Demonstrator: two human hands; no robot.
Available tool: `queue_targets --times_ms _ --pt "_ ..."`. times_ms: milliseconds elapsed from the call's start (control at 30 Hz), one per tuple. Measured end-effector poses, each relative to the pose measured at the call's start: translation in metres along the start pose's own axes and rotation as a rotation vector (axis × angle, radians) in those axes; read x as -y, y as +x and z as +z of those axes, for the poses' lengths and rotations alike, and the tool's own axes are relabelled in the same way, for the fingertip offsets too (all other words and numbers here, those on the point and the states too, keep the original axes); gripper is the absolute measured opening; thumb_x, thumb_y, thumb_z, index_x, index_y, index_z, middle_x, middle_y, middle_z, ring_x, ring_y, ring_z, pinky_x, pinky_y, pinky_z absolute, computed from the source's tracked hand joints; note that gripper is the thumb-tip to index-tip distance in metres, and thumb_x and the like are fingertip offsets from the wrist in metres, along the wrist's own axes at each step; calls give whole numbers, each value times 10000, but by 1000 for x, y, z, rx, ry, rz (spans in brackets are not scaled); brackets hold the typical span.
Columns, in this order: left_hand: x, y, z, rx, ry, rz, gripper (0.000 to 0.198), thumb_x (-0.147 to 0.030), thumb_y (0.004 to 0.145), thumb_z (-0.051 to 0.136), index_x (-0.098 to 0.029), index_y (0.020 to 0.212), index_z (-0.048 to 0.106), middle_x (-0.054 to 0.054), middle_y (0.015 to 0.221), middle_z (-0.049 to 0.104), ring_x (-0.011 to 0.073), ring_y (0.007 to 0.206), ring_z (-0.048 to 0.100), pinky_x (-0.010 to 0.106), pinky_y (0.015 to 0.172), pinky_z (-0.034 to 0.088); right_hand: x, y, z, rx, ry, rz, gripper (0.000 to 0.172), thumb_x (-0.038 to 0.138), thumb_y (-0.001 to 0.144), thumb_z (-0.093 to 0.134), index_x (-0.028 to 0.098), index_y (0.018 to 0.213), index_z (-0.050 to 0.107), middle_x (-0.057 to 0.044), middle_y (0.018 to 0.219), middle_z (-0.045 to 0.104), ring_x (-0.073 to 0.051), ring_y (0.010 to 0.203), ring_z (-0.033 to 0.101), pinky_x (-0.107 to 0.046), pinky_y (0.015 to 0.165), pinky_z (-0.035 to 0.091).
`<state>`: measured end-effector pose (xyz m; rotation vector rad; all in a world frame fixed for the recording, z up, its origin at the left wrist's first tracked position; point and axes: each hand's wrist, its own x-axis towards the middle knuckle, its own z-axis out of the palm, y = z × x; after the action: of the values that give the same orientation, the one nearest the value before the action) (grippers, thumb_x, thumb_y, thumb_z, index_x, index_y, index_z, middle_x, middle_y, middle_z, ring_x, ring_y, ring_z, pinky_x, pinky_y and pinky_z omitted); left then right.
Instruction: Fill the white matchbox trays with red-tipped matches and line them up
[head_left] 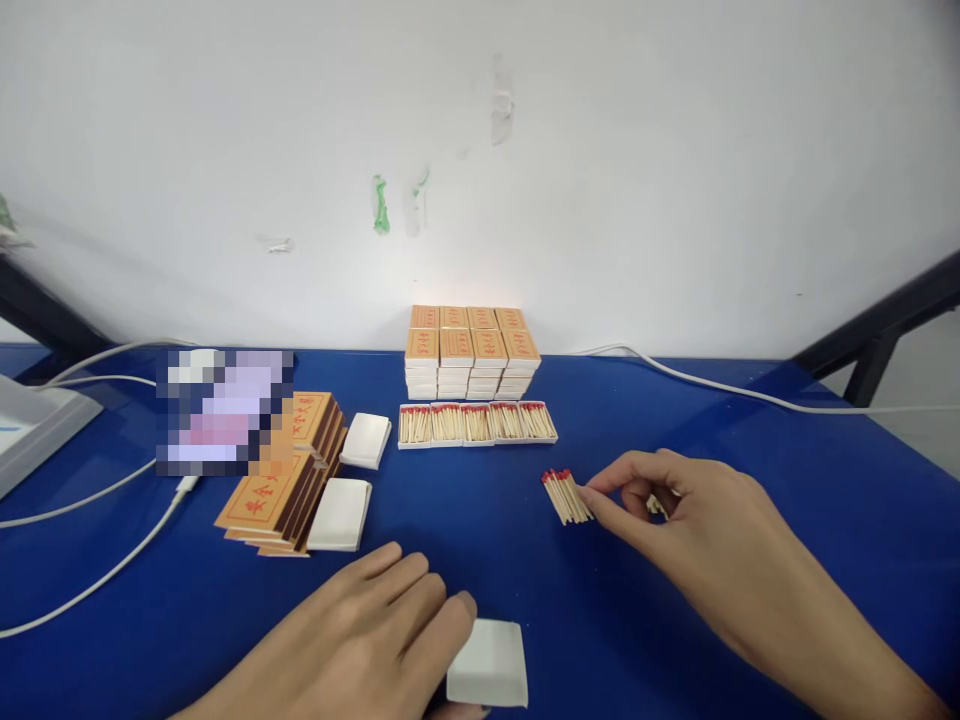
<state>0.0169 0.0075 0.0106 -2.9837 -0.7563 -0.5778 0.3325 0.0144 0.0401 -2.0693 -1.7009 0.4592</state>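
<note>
My right hand (675,515) rests on the blue table (825,500), its fingertips pinched on a small bunch of red-tipped matches (567,496); a few more matches show under the palm. My left hand (375,625) lies near the front edge, fingers together, with the thumb and fingertips against a white inner matchbox tray (489,664), which lies upside down.
A row of several open trays filled with matches (477,423) lies in front of a stack of closed orange matchboxes (471,352). At the left are flat orange sleeves (281,490), two white trays (352,480), white cables (90,580) and a blurred object.
</note>
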Motion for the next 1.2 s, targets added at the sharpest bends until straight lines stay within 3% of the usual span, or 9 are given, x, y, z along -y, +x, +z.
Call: queue_targets --times_ms 200,433,567,700,833,967,1200 --pt "0 2 -5 -29 20 1 494 -434 1279 319 -179 1239 740 52 1024 839 231 962 822 374 997 622 8 -1 3 -1 0 10 511 780 955 612 327 850 824 -11 654 684 -224 612 627 -363 578 412" --pt "-1 2 -9 -10 14 -12 419 -450 1266 415 -179 1281 735 46 1037 838 227 974 817 371 1034 609 -22 9 -16 -133 -207 60 545 821 917 555 367 948 854 -49 839 809 -324 735 739 -443 635 483" --pt "-1 5 -5 -36 36 -13 521 -418 1287 256 -188 1229 720 37 1002 833 218 946 813 365 1001 606 -37 12 -29 -114 -353 161 621 893 876 571 343 858 857 -94 819 827 -368 703 747 -447 588 458" --pt "-1 7 -5 -23 57 -15 513 -409 1290 250 -201 1218 714 21 1007 843 209 944 819 356 986 599 -41 10 -36 -8 -429 230 634 924 891 594 366 857 893 -81 831 840 -369 735 770 -457 621 472" --pt "1 6 -6 -41 97 12 514 -425 1292 259 -199 1235 717 15 1008 853 208 980 832 349 1001 595 -37 9 -35 101 -435 211 457 803 921 677 409 884 907 -46 884 858 -374 824 809 -458 661 490" --pt "0 6 -8 -37 82 22 545 -447 1292 243 -204 1219 725 11 996 854 201 950 832 345 993 598 -39 6 -30 99 -467 153 284 662 908 764 420 838 895 -34 856 854 -379 786 811 -440 625 478" --pt "0 9 -5 -58 85 23 555 -422 1293 225 -203 1203 728 11 968 845 192 911 821 335 962 605 -60 -2 -21 -24 -479 -27 351 626 948 704 360 744 811 -52 705 768 -318 579 728 -369 501 375"
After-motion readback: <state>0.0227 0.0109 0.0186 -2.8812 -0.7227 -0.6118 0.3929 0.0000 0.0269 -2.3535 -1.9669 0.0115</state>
